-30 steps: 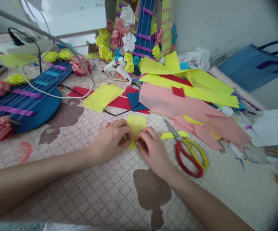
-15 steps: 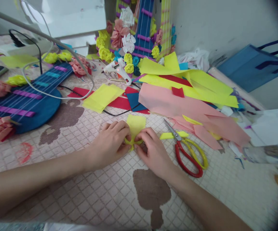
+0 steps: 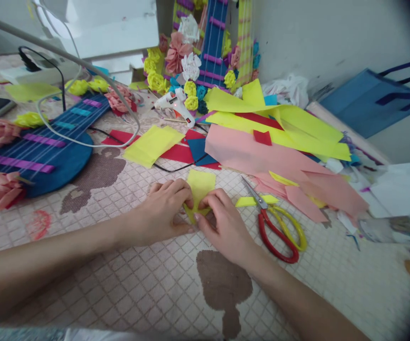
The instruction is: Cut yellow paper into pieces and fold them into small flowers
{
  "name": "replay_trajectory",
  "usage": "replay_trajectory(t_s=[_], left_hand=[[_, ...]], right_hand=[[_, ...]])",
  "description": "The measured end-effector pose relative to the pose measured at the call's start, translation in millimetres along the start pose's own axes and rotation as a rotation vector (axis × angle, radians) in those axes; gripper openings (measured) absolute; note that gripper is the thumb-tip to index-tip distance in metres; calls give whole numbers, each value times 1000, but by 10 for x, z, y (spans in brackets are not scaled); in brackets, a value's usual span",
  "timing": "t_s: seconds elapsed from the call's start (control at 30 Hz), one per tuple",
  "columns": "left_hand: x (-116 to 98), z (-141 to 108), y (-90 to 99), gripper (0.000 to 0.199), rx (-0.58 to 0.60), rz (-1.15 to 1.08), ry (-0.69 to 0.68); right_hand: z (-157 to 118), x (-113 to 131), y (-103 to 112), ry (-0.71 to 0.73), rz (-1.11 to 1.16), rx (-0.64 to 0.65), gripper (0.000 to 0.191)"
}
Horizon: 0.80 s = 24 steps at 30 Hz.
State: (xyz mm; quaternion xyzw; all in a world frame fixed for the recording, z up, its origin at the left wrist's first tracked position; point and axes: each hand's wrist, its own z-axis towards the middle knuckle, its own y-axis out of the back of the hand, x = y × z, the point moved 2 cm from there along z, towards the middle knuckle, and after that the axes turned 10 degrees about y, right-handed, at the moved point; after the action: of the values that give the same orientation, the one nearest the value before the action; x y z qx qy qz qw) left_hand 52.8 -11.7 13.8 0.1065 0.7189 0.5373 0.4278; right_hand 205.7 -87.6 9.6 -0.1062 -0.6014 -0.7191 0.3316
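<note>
Both the left hand [image 3: 165,208] and the right hand [image 3: 224,220], as I watch remotely, sit close together over the near end of a yellow paper [image 3: 202,183]. The right pinches it, perhaps to keep a fold; whether the left grips, I cannot tell. The paper's far end spreads over the tabletop [image 3: 137,293]. Scissors [image 3: 262,203] lie just right, probably for easy reach; the glue gun [image 3: 174,101] sits beyond.
</note>
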Motion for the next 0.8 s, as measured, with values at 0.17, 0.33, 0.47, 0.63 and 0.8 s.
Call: replay_trajectory(t_s=[0.17,0.33,0.47,0.63,0.8], left_hand=[[10,41,19,6,-8,-92,39],[84,78,18,10,-101,-161,52],[156,96,77,13,-163,-248,38],[-12,38,92,12,-195,-263,-67],[-97,4,-72,3,-58,-175,-57]], right_hand=[[12,-8,-84,-20,-86,-35,10],[10,3,-74,-24,-85,-31,10],[15,12,-71,-28,-83,-26,11],[13,-5,-88,-14,-79,-38,11],[9,-24,17,21,20,29,17]])
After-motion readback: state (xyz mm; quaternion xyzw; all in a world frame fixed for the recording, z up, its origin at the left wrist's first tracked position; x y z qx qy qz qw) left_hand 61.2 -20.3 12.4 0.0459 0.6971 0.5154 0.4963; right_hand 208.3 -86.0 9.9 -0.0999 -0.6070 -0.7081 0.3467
